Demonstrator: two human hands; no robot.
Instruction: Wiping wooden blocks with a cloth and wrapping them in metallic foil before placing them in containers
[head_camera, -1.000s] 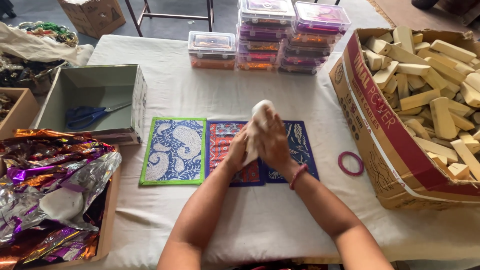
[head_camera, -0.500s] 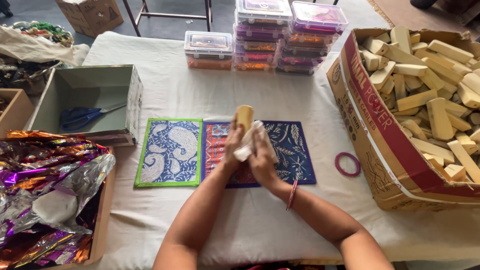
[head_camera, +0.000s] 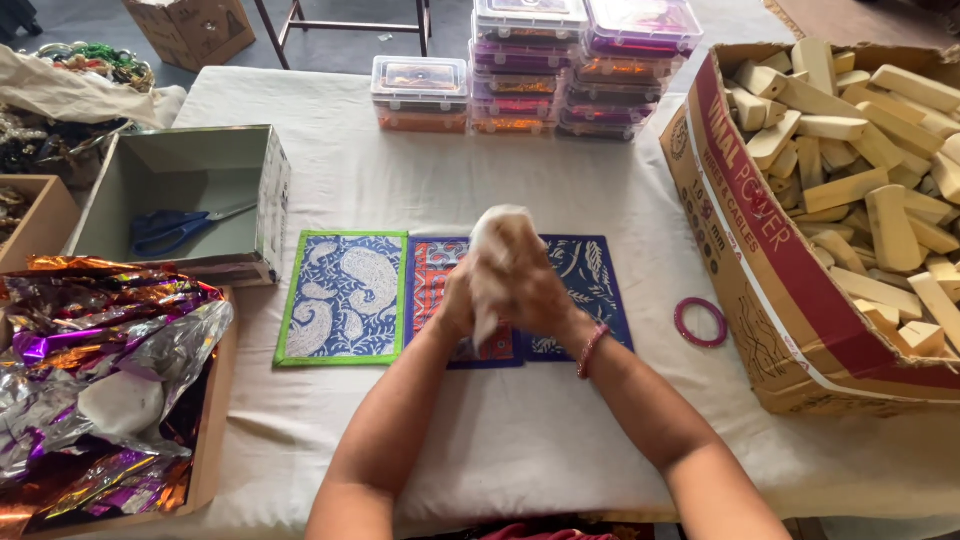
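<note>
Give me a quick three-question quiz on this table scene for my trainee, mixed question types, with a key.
1. True or false: both hands are wrapped around a white cloth above the patterned mats.
2. Multiple choice: where do the blue scissors lie? A) on the mats B) inside the open grey box C) in the carton of wooden blocks
3. Short answer: what small thing lies on the tablecloth between the mats and the carton?

Key
1. True: the left hand and right hand both grip the cloth.
2. B
3. A pink ring.
</note>
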